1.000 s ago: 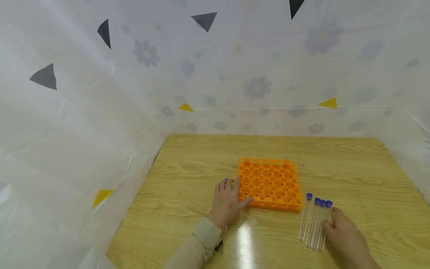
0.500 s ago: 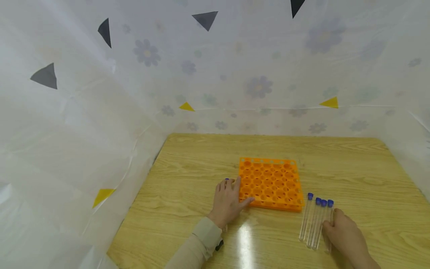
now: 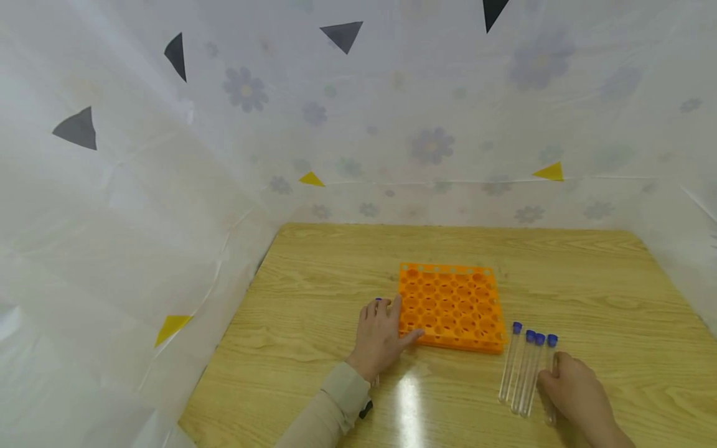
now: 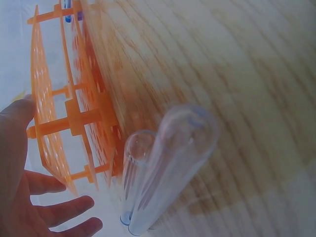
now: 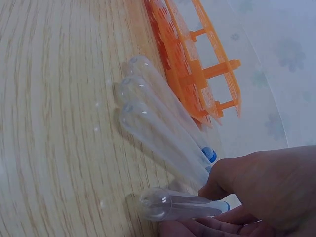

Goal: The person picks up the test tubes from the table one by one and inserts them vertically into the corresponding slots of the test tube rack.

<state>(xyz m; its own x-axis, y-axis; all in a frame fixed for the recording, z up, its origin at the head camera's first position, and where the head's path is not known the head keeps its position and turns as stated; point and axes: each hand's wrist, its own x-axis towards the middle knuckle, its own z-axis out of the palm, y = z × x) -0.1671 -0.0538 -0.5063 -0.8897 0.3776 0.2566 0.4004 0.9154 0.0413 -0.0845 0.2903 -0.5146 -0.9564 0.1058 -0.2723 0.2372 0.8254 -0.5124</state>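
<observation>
An orange test tube rack (image 3: 448,305) stands on the table. My left hand (image 3: 376,339) lies at its left side, with the thumb over the front edge and the fingers extended. Beneath that hand lie two capped test tubes, a nearer test tube (image 4: 173,163) and a test tube (image 4: 134,170) beside it, mostly hidden in the head view. To the right of the rack, my right hand (image 3: 579,389) pinches a clear test tube (image 5: 185,205) with a blue cap between thumb and fingers. Three more blue-capped test tubes (image 3: 526,373) lie just left of it, roughly parallel.
The wood-grain table (image 3: 330,267) is enclosed by pale plastic sheeting (image 3: 392,124) with a flower print at the back and sides. Yellow and dark triangles mark the sheeting.
My right hand has drawn the rightmost test tube slightly right and toward me, so a gap separates it from the other three. My left hand and the rack have stayed put.
</observation>
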